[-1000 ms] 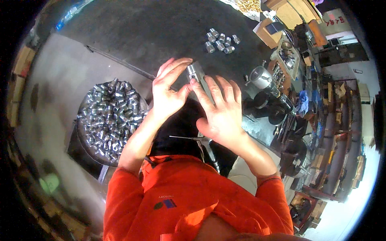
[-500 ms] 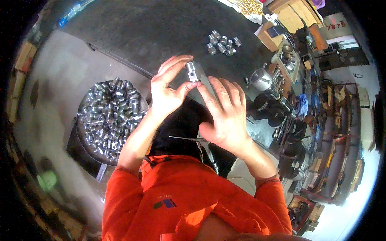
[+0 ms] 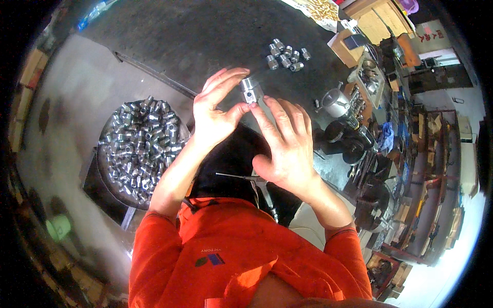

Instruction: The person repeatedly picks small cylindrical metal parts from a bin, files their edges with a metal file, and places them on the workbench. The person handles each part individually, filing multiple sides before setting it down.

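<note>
Above the dark bench edge, my left hand (image 3: 218, 113) pinches a shiny metal fitting (image 3: 249, 92) between its thumb and fingers. The fitting stands roughly upright, with a round hole in its side facing me. My right hand (image 3: 287, 149) has its fingers stretched out, the index fingertip touching or very close to the fitting's lower end. Many similar metal fittings (image 3: 141, 146) fill a round container (image 3: 99, 169) left of my left forearm. Farther off, a small group of the fittings (image 3: 285, 57) lies on the dark bench top (image 3: 169, 36).
An air blow gun (image 3: 263, 190) with a thin nozzle is at my lap. On the right stand a machine with a metal cup (image 3: 336, 101), a cardboard box (image 3: 339, 49) and a tray of parts (image 3: 371, 77). Brass-coloured pieces (image 3: 319, 10) lie at the far edge. Shelves (image 3: 429, 179) line the right.
The fitting has turned slightly in the fingers, its hole now facing me more directly. Both hands have stayed nearly in place; the view has shifted slightly.
</note>
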`<state>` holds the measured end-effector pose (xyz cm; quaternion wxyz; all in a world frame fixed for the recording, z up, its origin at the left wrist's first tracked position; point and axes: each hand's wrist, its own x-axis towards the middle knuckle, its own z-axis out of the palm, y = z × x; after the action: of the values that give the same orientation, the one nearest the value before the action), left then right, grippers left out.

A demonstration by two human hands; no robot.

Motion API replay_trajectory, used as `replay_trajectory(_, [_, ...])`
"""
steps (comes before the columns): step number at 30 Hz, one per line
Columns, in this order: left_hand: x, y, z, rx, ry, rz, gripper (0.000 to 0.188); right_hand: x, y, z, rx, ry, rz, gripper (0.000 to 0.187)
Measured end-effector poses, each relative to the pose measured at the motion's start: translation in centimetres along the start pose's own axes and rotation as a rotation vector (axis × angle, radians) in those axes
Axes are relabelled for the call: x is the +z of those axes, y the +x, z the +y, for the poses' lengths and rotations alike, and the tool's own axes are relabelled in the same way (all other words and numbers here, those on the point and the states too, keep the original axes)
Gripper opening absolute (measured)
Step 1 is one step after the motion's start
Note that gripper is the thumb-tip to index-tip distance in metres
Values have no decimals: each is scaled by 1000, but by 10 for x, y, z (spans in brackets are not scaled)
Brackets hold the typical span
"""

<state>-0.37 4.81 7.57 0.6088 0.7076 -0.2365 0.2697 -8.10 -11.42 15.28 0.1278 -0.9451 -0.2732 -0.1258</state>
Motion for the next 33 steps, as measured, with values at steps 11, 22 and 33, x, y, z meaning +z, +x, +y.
replay_trajectory(11, [5, 1, 3, 52, 85, 15, 41, 11, 6, 3, 42, -84, 29, 87])
replay_trajectory(22, [6, 12, -13, -121, 93, -85, 45, 3, -42, 18, 134, 42, -105, 73])
replay_trajectory(33, [39, 28, -76, -78, 383, -213, 47, 20, -134, 18, 454, 237, -140, 70])
